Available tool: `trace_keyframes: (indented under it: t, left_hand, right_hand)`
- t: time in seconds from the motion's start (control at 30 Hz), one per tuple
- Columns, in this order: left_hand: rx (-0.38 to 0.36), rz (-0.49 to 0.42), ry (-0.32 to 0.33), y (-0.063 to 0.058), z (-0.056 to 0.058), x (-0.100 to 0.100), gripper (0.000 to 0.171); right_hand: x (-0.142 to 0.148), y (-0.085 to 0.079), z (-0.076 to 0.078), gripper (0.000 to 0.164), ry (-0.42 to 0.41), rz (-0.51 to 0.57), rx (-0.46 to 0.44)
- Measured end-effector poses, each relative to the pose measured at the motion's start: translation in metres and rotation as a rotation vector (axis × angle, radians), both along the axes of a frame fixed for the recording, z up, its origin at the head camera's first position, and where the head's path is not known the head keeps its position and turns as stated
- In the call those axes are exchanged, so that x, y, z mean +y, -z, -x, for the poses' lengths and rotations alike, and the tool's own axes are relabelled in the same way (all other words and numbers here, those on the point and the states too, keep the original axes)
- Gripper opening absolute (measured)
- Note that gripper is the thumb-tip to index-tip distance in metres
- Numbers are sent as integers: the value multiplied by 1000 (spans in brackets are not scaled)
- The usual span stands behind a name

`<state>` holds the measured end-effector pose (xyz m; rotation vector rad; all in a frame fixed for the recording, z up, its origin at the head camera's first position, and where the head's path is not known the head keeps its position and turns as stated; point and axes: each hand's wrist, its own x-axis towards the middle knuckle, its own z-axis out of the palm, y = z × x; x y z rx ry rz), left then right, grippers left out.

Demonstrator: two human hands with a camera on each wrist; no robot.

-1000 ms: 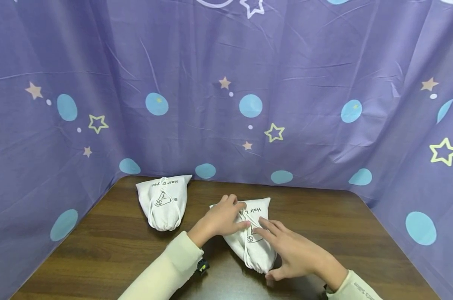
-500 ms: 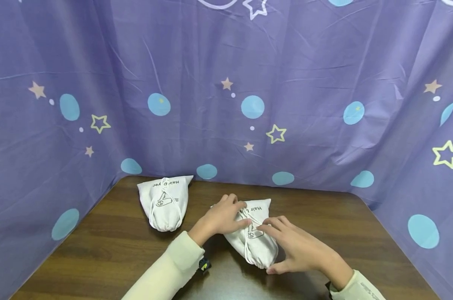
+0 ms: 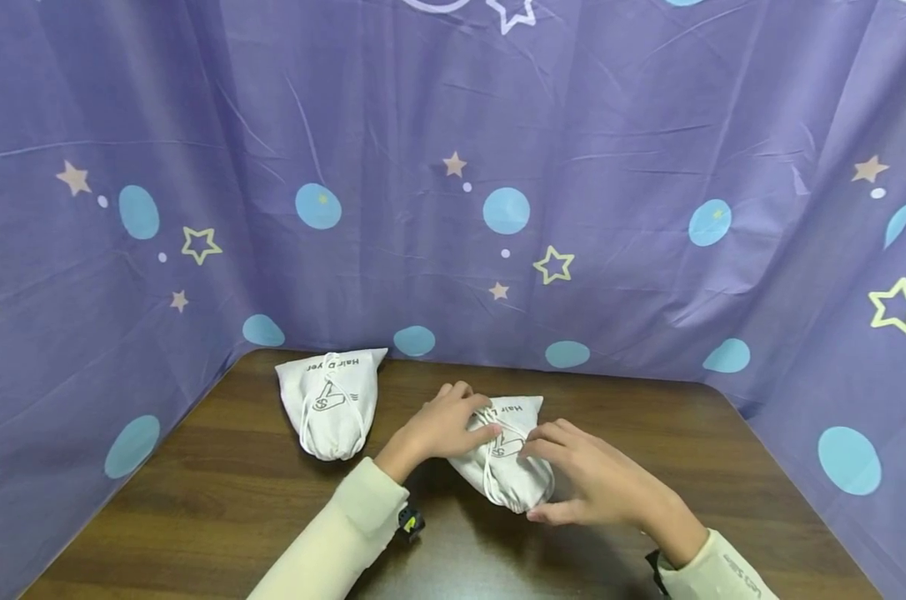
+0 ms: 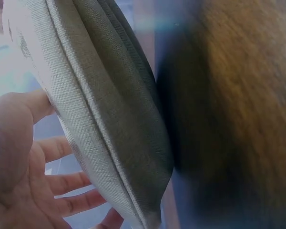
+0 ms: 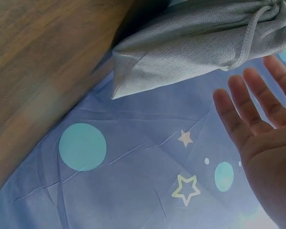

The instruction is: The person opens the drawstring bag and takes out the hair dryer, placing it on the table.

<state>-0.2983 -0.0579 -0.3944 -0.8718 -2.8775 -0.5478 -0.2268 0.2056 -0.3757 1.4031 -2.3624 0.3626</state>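
A white drawstring bag (image 3: pixel 507 467), printed with "Hair" lettering and a hair dryer drawing, lies aslant before me, its gathered end towards me. My left hand (image 3: pixel 442 425) is over its left upper part, thumb and straight fingers against the cloth in the left wrist view. Along its right side is my right hand (image 3: pixel 598 475), fingers extended, thumb tip by the gathered end. In the right wrist view those fingers reach close to the cord (image 5: pixel 249 38); contact is hard to tell. Dark shadow shows under the bag; whether it rests fully on the table I cannot tell.
A second white drawstring bag (image 3: pixel 331 408), marked "Hair Dryer", lies at the back left of the brown wooden table (image 3: pixel 220 492). Purple curtains (image 3: pixel 392 275) with stars and blue dots enclose the table's back and sides.
The bag's gathered end has shifted away from me, and its face looks shorter. My right hand has moved slightly away from me with it. My left hand has hardly moved.
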Motion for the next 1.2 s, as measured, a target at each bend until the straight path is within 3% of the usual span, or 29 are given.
trace_keyframes:
  t: [0.37, 0.6, 0.7, 0.87, 1.07, 1.2]
  left_hand:
    - [5, -111, 3, 5, 7, -5, 57]
    - [100, -188, 35, -8, 2, -6, 40]
    - [152, -231, 116, -18, -4, -6, 25]
    - [187, -284, 322, -27, -17, -9, 5]
    - [258, -257, 495, -25, -31, -16, 26]
    - [405, -198, 549, -20, -34, -15, 34]
  right_hand:
    - [-6, -8, 9, 45, -8, 41, -22]
    - [-9, -6, 10, 44, -8, 77, -31]
    - [-11, -6, 12, 43, -3, 80, -17]
    - [-14, -7, 15, 41, 9, 99, 13]
    - [-16, -6, 19, 39, 2, 140, 31]
    - [-17, -1, 20, 39, -11, 178, 68]
